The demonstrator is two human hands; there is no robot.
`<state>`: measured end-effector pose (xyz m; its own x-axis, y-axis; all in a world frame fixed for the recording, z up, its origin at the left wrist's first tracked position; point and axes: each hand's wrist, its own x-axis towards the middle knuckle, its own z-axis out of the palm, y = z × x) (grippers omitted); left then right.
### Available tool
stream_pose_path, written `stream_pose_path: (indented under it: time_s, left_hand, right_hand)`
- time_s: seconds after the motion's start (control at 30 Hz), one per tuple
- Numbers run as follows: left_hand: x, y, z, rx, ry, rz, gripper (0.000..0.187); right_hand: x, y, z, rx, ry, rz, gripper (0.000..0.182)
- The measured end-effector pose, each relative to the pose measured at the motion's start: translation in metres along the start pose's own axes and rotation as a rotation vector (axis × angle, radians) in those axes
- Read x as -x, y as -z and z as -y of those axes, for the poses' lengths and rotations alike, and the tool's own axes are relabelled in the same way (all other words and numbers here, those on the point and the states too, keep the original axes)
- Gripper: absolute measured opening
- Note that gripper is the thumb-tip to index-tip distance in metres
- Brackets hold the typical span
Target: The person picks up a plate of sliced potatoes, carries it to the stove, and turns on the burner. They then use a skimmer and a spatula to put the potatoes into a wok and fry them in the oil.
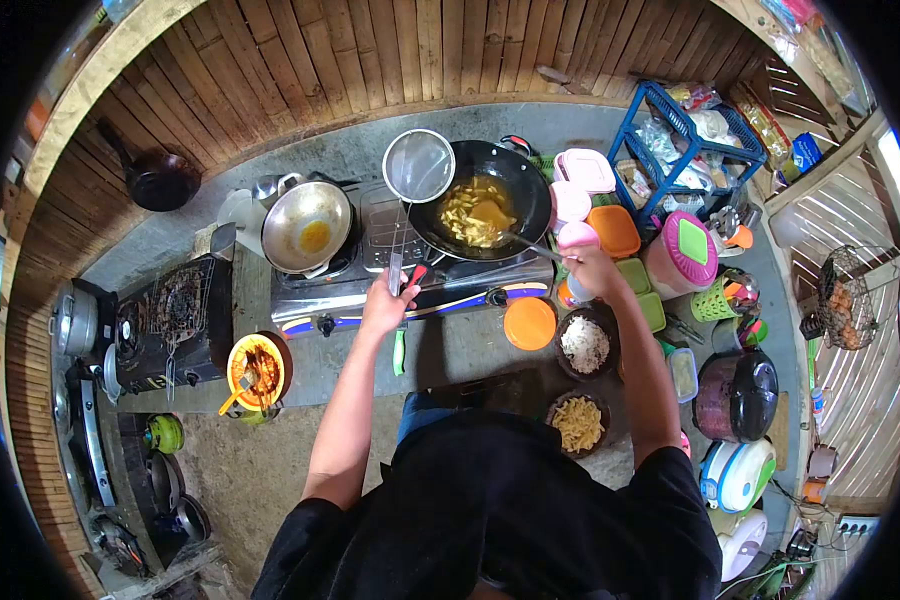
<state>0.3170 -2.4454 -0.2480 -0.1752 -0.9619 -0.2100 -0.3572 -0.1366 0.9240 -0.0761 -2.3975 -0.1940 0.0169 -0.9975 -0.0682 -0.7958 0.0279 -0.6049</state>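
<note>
Fingers first: the left hand has its fingers wrapped round the strainer handle, and the right hand is gripping the spatula. Biggest thing is the stove. The black wok sits on it; probably heavy and hot with that oily-looking liquid, so side handles only. The strainer's up by the wok's left rim, likely light with bendy mesh; hold well back. The spatula, tip in the wok, looks stiff; stay up its handle. The yellowish pieces in there are probably soft, slippery, breakable, so scoop from underneath.
</note>
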Motion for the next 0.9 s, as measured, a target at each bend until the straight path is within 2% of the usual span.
stream_pose_path:
  time_s: [0.03,0.1,0.23,0.33,0.37,0.43,0.57,0.67,0.7,0.77,0.8,0.87,0.9]
  left_hand:
    - [0.000,0.000,-0.001,0.004,0.005,0.000,0.027]
    - [0.001,-0.001,-0.001,-0.009,0.001,-0.012,0.027]
    - [0.000,0.000,0.000,-0.012,-0.015,-0.003,0.028]
    - [0.000,-0.001,0.001,-0.014,-0.003,-0.014,0.028]
    - [0.000,-0.001,0.001,-0.014,-0.006,-0.013,0.028]
    - [0.000,-0.001,0.001,-0.024,-0.010,-0.034,0.028]
    - [0.001,-0.001,0.000,-0.016,-0.019,-0.026,0.028]
    - [-0.002,-0.001,0.004,-0.018,0.009,-0.015,0.028]
    - [0.000,-0.001,0.002,-0.017,0.009,-0.015,0.028]
    - [0.001,-0.001,-0.002,-0.008,0.016,-0.020,0.028]
    - [0.001,-0.001,-0.001,-0.007,0.015,-0.021,0.028]
    - [0.000,-0.001,0.000,-0.019,0.031,-0.020,0.028]
    - [0.001,-0.001,0.000,-0.020,0.030,-0.020,0.028]
  right_hand:
    - [0.000,-0.002,0.003,0.000,0.001,-0.001,0.029]
    - [0.002,-0.010,0.010,-0.242,-0.078,0.023,0.029]
    - [-0.008,-0.013,0.008,-0.313,-0.106,-0.069,0.029]
    - [-0.018,-0.014,-0.003,-0.089,0.056,-0.378,0.033]
    - [-0.019,-0.014,-0.006,-0.088,0.057,-0.381,0.033]
    - [-0.017,-0.008,0.010,0.254,-0.143,-0.332,0.033]
    - [-0.024,-0.027,-0.009,0.247,-0.004,-0.333,0.032]
    - [-0.025,-0.037,-0.009,-0.366,-0.147,-0.045,0.033]
    - [-0.022,-0.036,-0.007,-0.365,-0.147,-0.044,0.033]
    - [-0.020,-0.033,-0.003,-0.303,-0.018,-0.099,0.031]
    - [-0.021,-0.034,-0.006,-0.303,-0.017,-0.099,0.031]
    - [-0.024,-0.034,-0.012,-0.144,0.183,-0.360,0.030]
    - [-0.023,-0.031,-0.007,-0.144,0.183,-0.361,0.030]
